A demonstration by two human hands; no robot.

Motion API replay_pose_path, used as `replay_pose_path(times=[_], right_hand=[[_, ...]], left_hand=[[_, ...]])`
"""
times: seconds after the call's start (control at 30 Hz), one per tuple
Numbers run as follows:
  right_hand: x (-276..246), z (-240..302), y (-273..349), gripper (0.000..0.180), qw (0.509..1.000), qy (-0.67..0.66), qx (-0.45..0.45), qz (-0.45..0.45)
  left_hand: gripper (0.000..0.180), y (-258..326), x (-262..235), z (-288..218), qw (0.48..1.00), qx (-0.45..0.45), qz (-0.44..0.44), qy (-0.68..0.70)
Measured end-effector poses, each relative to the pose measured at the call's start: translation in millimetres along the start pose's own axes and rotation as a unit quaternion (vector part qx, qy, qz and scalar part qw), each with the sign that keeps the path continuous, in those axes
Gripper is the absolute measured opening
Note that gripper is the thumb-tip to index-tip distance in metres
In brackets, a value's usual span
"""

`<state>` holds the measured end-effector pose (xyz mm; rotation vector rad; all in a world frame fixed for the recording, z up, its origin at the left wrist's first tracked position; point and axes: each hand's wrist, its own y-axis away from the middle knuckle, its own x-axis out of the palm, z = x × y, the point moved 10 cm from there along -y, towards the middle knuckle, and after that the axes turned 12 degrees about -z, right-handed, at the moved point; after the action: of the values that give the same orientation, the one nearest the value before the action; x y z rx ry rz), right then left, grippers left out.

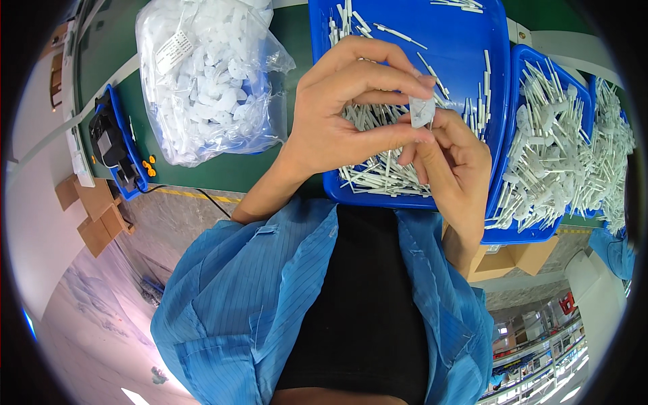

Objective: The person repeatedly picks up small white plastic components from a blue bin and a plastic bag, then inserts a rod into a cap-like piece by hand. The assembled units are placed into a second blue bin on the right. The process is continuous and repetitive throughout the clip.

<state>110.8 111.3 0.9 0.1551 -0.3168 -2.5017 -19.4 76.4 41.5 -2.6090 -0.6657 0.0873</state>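
Over middle blue tray [466, 40]: left hand [344, 115] and right hand [455, 162] meeting, both pinching small white plastic piece [422, 110] between fingertips. Beneath hands in same tray: lying loose white sticks [378, 172]. Right of tray: second blue tray [540, 233] holding assembled white stick parts [560, 155]. Left of tray: clear bag of white plastic pieces [209, 81] resting on green table [229, 172]. Risk, judging: piece slipping from shallow fingertip pinch, dropping among sticks; thin stick possibly bending if pushed in crooked.
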Motion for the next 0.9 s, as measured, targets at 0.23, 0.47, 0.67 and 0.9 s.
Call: replay_pose_path(times=[0.23, 0.47, 0.67, 0.9], right_hand=[[-6, 6, 1, 0.018, 0.994, 0.094, -0.039, -0.049], [-5, 4, 2, 0.018, 0.992, 0.099, -0.043, -0.066], [-4, 5, 0, 0.015, 0.992, 0.111, -0.026, -0.056], [-3, 2, 0, 0.017, 0.993, 0.105, -0.016, -0.049]], left_hand=[[0.037, -4, 1, -6, 0.992, 0.056, 0.056, -0.093], [0.037, -4, -3, -7, 0.992, 0.078, 0.037, -0.090], [0.036, 2, -6, -15, 0.984, 0.134, 0.028, -0.115], [0.043, -6, -8, -11, 0.989, 0.038, -0.001, -0.141]])
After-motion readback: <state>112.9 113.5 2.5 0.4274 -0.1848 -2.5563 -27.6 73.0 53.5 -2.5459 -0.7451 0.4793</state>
